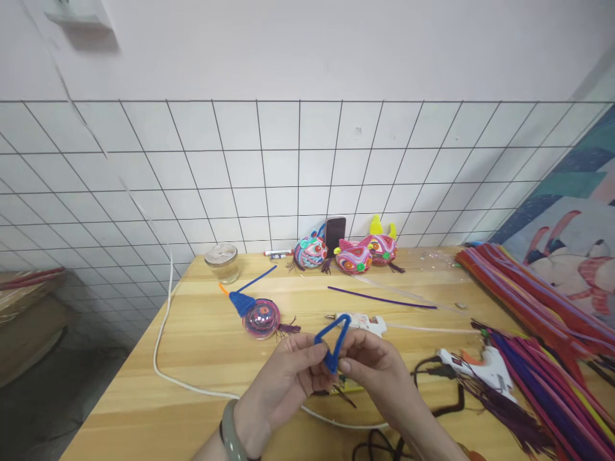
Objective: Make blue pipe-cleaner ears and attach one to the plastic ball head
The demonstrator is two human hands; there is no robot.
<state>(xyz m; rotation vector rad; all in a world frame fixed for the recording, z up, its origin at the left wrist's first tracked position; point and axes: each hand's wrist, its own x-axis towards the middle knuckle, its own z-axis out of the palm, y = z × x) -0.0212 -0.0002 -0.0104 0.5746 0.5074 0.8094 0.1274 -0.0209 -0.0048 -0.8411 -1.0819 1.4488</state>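
Observation:
Between my two hands is a blue pipe cleaner [344, 328], bent into a pointed triangle with its tip upward. The fingers of my left hand [300, 365] pinch its lower left side. At the lower right corner, my right hand [372, 365] grips it between thumb and fingers. Beyond my hands lies a white glue gun [362, 322], partly covered by the blue shape. Left of them rests a round, striped ornament [262, 318] with a purple tassel, touching a filled blue triangle [241, 303] that has orange and blue stems.
Striped animal-like balls [354, 257] and a phone [335, 232] stand along the back. A glass jar [222, 263] is at the far left. On the right are a second glue gun [480, 370] and pipe cleaner bundles [523, 301]. A white cable [166, 320] crosses the table.

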